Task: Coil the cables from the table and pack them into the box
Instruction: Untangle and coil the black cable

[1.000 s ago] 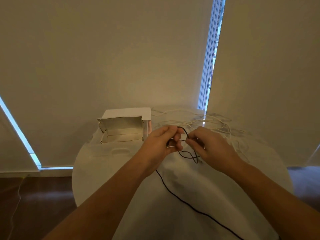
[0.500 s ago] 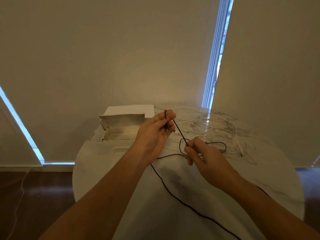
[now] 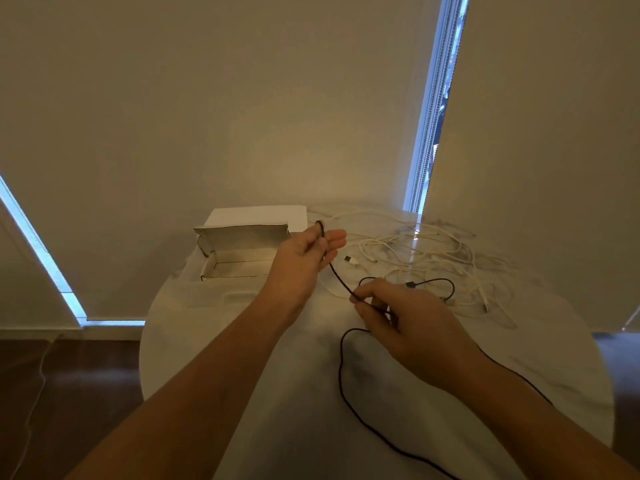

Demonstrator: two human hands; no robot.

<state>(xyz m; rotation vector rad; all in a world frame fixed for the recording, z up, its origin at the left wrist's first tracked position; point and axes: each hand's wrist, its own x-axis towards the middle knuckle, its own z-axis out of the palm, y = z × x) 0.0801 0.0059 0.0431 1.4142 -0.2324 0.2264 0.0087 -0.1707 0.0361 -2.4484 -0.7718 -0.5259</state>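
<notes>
A thin black cable (image 3: 341, 372) runs across the round white table (image 3: 277, 427). My left hand (image 3: 304, 261) is raised just right of the open white box (image 3: 239, 251) and pinches the cable's end, a small loop showing over the fingers. From there the cable stretches taut down to my right hand (image 3: 398, 317), which pinches it lower and nearer to me. Past my right hand the cable loops on the table and trails to the front edge. A tangle of white cables (image 3: 426, 258) lies at the back right.
The box's lid (image 3: 258, 218) stands open against the wall behind it. A white plug (image 3: 351, 260) lies between my left hand and the white tangle. A window gap with a bead chain (image 3: 427, 133) sits behind the table. Dark floor shows at both sides.
My hands have moved apart: the left rose toward the box with the cable end, the right drew down and nearer, pulling the black cable taut between them.
</notes>
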